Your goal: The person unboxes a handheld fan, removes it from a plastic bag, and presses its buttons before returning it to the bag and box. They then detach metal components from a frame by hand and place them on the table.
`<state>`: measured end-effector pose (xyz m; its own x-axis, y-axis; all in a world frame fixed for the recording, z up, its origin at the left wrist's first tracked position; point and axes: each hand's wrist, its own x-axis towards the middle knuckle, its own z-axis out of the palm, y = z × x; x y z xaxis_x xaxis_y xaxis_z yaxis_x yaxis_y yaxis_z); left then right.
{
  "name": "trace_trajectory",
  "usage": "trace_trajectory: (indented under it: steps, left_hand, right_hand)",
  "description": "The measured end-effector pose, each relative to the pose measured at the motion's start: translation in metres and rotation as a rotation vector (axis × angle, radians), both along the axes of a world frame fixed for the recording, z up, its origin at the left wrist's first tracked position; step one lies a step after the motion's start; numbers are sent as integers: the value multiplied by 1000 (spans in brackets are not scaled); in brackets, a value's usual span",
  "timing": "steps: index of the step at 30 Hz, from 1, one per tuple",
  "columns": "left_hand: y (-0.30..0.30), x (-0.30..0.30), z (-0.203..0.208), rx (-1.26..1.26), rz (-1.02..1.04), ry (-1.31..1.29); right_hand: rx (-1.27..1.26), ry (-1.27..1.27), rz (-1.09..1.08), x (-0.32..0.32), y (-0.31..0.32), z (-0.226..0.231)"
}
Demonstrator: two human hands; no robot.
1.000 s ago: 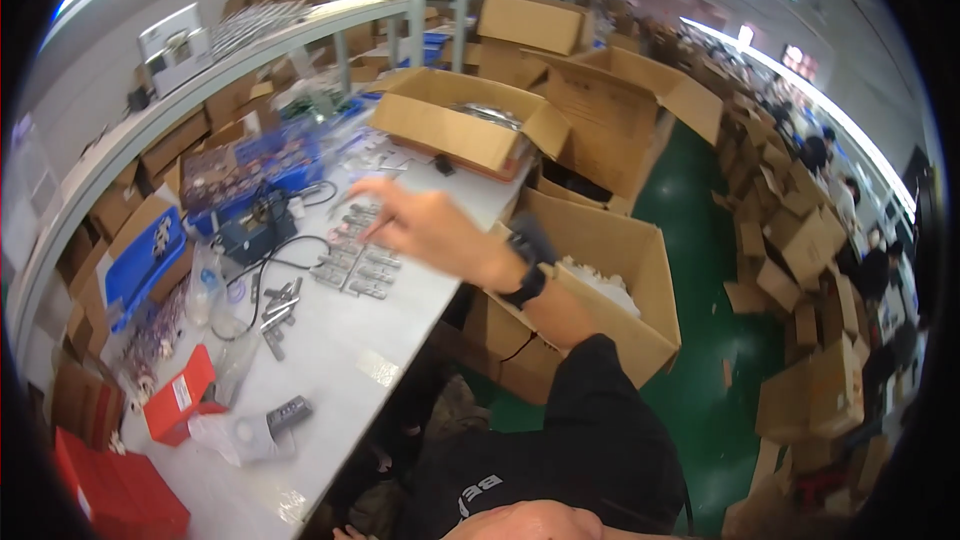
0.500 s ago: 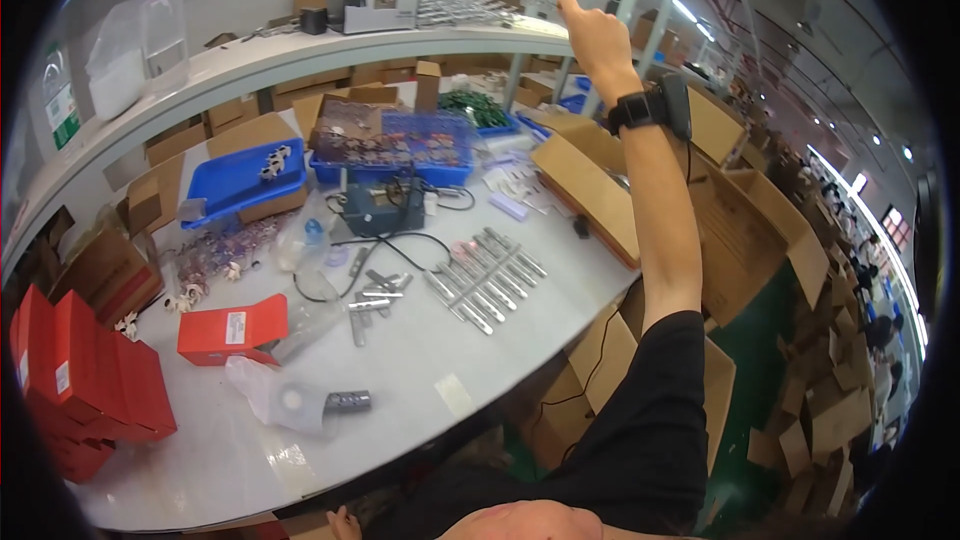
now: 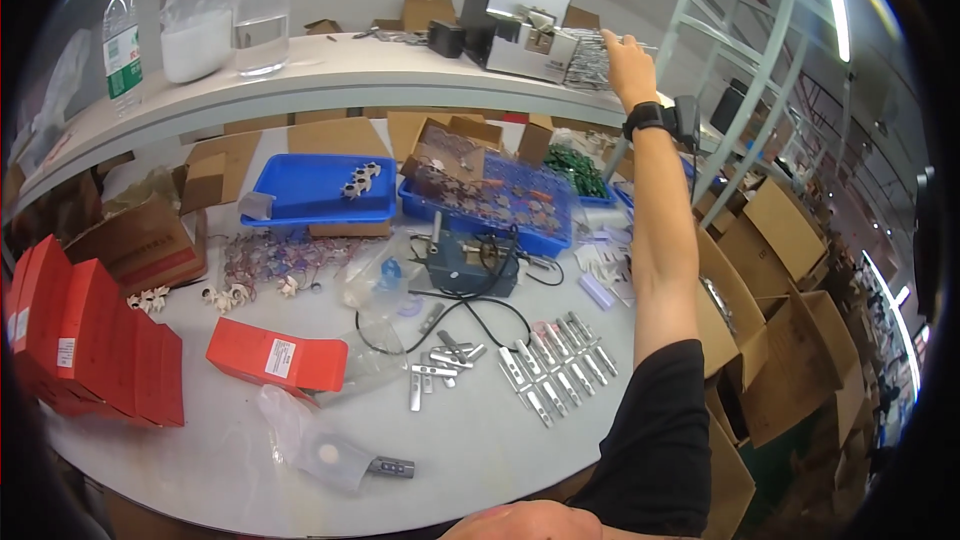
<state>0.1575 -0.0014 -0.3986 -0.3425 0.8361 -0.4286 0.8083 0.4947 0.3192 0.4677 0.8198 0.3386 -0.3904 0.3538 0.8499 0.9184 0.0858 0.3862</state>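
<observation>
My right hand (image 3: 630, 72), with a black band and a small device on the wrist, reaches up to the shelf at the right. Its bent fingers are on a thin silver metal rack (image 3: 598, 48) at the top of a pile of similar ones; the fingertips are partly hidden. My left hand is out of sight. Below on the table, another rack bears two rows of small silver metal pieces (image 3: 560, 372). Several loose silver pieces (image 3: 440, 364) lie to its left. A grey cylindrical piece (image 3: 391, 467) sticks out of a clear plastic bag (image 3: 310, 450) near the front edge.
A silver-and-black box (image 3: 520, 25) and bottles stand on the shelf (image 3: 350, 90). Underneath are blue trays (image 3: 325, 180) with small parts and a dark green machine (image 3: 468, 265) with a black cable. Red boxes (image 3: 95, 350) stack at left; open cartons (image 3: 810, 360) crowd the right.
My view has turned, so the table appears lower. My right hand, earlier raised holding a metal rack, is now down at the pile. The left hand at the lower edge has left the view.
</observation>
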Motion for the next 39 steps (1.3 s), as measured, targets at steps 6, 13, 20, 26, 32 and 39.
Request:
trace_trajectory:
  steps: [6,13,20,26,32,39]
  left_hand:
    - [-17,2,76,221,457,-459]
    - [-2,-17,59,49,588,-753]
    - [0,-39,60,-158,693,-1121]
    - [37,15,146,261,923,-1281]
    - [23,-3,75,266,1273,-1676]
    - [22,-2,70,369,1178,-1493]
  right_hand:
    - [-120,-67,-100,-6,12,-4]
    - [-336,31,28,-1,16,5]
    - [-259,137,84,14,-27,0]
    - [-61,159,526,25,-112,-54]
    - [-963,85,950,17,-315,-174]
    - [-1929,-28,1503,-1,-496,-318]
